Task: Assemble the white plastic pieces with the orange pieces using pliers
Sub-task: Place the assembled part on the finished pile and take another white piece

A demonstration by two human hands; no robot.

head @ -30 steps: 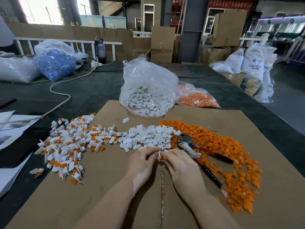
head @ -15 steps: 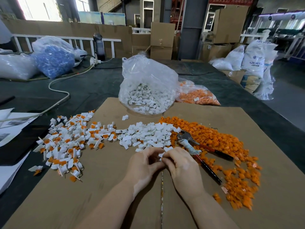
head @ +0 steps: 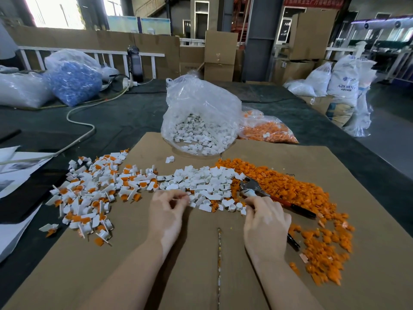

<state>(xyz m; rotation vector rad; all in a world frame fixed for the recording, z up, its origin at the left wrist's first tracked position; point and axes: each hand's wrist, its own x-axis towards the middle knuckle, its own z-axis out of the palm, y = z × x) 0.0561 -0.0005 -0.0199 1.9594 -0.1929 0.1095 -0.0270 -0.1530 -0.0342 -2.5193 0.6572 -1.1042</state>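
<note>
Loose white pieces (head: 205, 181) lie in a heap in the middle of the cardboard sheet (head: 143, 276). To their right spreads a wide heap of orange pieces (head: 297, 189). On the left lies a pile of joined white-and-orange pieces (head: 93, 193). The pliers (head: 251, 186) lie at the edge of the orange heap, their red-and-black handles pointing toward me and to the right. My right hand (head: 266, 222) covers the lower handle, its fingers curled round the pliers just behind the head. My left hand (head: 167, 211) pinches a small white piece at its fingertips, mostly hidden.
A clear bag of white pieces (head: 196, 128) and a bag of orange pieces (head: 268, 130) stand at the cardboard's far edge. Papers (head: 15, 173) and a cable (head: 82, 124) lie to the left on the dark table, with a blue-filled bag (head: 71, 81) at the far left.
My hands were together on one piece in front of me. They have parted: the right moved right onto the pliers, the left shifted left with the piece.
</note>
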